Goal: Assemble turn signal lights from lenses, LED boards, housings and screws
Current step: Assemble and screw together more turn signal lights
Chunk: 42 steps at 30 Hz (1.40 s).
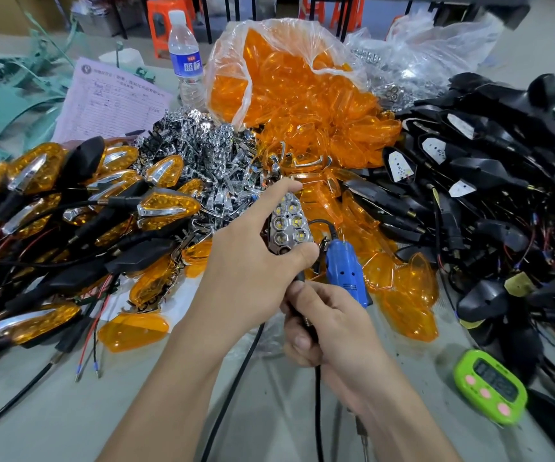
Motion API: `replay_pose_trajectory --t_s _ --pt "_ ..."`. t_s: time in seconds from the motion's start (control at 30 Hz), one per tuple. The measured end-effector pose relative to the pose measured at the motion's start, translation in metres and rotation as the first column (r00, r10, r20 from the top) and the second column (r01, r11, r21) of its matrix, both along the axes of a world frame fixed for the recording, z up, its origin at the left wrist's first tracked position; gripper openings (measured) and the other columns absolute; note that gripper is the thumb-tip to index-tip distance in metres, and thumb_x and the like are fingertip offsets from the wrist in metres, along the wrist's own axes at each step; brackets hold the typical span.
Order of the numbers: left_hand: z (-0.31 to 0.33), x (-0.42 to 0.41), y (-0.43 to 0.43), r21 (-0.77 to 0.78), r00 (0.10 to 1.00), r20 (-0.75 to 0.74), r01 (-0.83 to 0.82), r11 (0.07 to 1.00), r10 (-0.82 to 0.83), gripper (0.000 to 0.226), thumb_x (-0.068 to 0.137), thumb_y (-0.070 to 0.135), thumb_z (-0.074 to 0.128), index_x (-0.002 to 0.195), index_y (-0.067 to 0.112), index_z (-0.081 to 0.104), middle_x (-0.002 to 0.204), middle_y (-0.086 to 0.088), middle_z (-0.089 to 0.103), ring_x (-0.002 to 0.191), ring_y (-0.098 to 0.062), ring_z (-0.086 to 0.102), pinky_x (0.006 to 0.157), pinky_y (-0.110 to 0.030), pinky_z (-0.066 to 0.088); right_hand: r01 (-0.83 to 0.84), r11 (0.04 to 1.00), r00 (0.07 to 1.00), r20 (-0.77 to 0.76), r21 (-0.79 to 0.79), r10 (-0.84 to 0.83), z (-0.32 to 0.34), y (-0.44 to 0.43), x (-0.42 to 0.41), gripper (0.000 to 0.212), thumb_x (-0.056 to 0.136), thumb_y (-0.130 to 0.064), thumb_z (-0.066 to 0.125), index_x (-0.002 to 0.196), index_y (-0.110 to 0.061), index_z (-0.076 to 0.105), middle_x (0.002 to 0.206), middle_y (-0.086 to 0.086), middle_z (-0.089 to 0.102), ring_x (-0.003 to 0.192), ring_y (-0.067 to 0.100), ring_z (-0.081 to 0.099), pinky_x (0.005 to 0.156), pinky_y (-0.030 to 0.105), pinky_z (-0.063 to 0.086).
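Left hand (252, 261) pinched the chrome LED reflector (289, 225) between thumb and forefinger, above the table's middle. Right hand (329, 325) curled round a black lead (297, 305), a blue driver (346, 271) just beyond it. Finished lights (102, 195) banked the left edge, orange lenses (302, 105) the far side, black housings (502, 161) the right. Bare tabletop (69, 411) lay open only nearest the person, beside a green timer (489, 388).

LED board (290, 225): chrome, face up, left hand (252, 261) grips | orange lenses (302, 105): heap behind | black housings (489, 168): right
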<state>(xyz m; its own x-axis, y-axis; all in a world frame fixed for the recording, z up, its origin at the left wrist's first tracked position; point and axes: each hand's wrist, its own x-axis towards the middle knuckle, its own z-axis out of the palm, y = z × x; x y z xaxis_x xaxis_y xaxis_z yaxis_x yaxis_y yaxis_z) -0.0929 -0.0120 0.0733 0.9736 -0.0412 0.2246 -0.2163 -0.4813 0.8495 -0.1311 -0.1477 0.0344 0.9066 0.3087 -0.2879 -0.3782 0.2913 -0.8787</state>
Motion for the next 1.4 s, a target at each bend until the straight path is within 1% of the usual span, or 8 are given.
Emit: replay_pose_trajectory --t_s 0.13,0.33,0.63,0.77,0.97,1.2,1.3,1.4 --pt "0.001 -0.003 -0.001 -0.04 1.0 0.013 -0.007 0.999 0.007 0.065 0.079 0.033 0.08 0.13 0.063 0.052 0.079 -0.002 0.066 0.06 -0.021 0.05 0.053 -0.024 0.044 -0.107 0.994 0.994 -0.01 0.019 0.108 0.005 -0.009 0.002 0.034 0.092 -0.035 0.059 0.06 -0.023 0.061 0.047 0.003 0.037 0.039 0.01 0.023 0.044 0.019 0.02" --pt "0.006 -0.003 -0.003 -0.044 0.999 0.049 0.021 0.999 -0.018 0.06 0.082 0.024 0.082 0.128 0.053 0.057 0.06 0.023 0.055 0.049 -0.004 0.047 0.05 -0.005 0.034 -0.065 0.993 0.998 -0.009 0.102 0.066 0.007 -0.008 0.001 0.033 0.09 -0.033 0.06 0.06 -0.02 0.062 0.047 0.003 0.036 0.038 0.008 0.023 0.041 0.016 0.024" --pt "0.005 -0.001 -0.007 0.01 0.995 0.1 0.017 1.0 -0.018 0.038 0.102 0.05 0.06 0.138 0.059 0.051 0.055 0.006 0.044 0.049 -0.009 0.04 0.05 -0.019 0.033 -0.027 0.996 0.999 0.021 0.083 0.025 0.002 -0.005 0.0 0.031 0.09 -0.029 0.06 0.06 -0.023 0.061 0.049 0.002 0.036 0.042 0.011 0.022 0.044 0.021 0.019" --pt "-0.002 0.005 -0.008 -0.185 0.978 0.159 -0.103 0.977 0.133 0.026 0.107 0.043 0.051 0.12 0.039 0.074 0.053 0.018 0.05 0.046 -0.005 0.039 0.047 -0.012 0.026 -0.082 0.997 0.996 0.046 0.008 0.081 -0.002 -0.006 0.0 0.027 0.089 -0.026 0.062 0.062 -0.024 0.059 0.048 0.0 0.038 0.042 0.01 0.025 0.045 0.024 0.018" --pt "-0.008 0.016 -0.006 -0.504 0.98 -0.093 -0.2 0.84 0.178 0.02 0.095 0.027 0.073 0.095 0.045 0.08 0.081 0.006 0.073 0.074 -0.011 0.062 0.071 -0.023 0.05 -0.131 0.99 0.988 0.073 -0.056 0.135 -0.009 -0.007 -0.001 0.026 0.091 -0.025 0.061 0.065 -0.023 0.054 0.051 -0.001 0.037 0.044 0.01 0.025 0.046 0.022 0.02" --pt "-0.009 0.015 -0.009 -0.606 0.985 -0.108 -0.172 0.776 0.134 0.03 0.093 0.004 0.072 0.077 0.026 0.083 0.084 0.004 0.08 0.09 -0.007 0.074 0.081 -0.018 0.054 -0.09 0.995 0.996 0.006 -0.032 0.09 -0.013 -0.005 -0.001 0.022 0.088 -0.029 0.062 0.068 -0.022 0.063 0.05 0.004 0.04 0.041 0.011 0.026 0.045 0.021 0.022" --pt "-0.012 0.015 -0.01 -0.558 0.981 -0.071 -0.189 0.808 0.18 0.033 0.092 0.005 0.074 0.074 0.032 0.083 0.079 -0.001 0.079 0.079 -0.01 0.07 0.073 -0.016 0.054 -0.155 0.985 0.986 0.044 -0.069 0.159 -0.009 -0.012 0.001 0.015 0.093 -0.033 0.061 0.084 -0.021 0.064 0.063 0.013 0.057 0.047 0.018 0.043 0.049 0.028 0.035" --pt "-0.017 0.016 -0.01 -0.527 0.975 -0.07 -0.215 0.822 0.21 0.035 0.093 0.01 0.075 0.075 0.039 0.083 0.079 0.004 0.079 0.075 -0.011 0.066 0.072 -0.023 0.055 -0.041 0.984 0.985 0.16 -0.172 0.069 -0.004 -0.016 0.009 0.026 0.095 -0.041 0.058 0.107 -0.02 0.068 0.096 0.012 0.075 0.083 0.025 0.07 0.08 0.047 0.059"
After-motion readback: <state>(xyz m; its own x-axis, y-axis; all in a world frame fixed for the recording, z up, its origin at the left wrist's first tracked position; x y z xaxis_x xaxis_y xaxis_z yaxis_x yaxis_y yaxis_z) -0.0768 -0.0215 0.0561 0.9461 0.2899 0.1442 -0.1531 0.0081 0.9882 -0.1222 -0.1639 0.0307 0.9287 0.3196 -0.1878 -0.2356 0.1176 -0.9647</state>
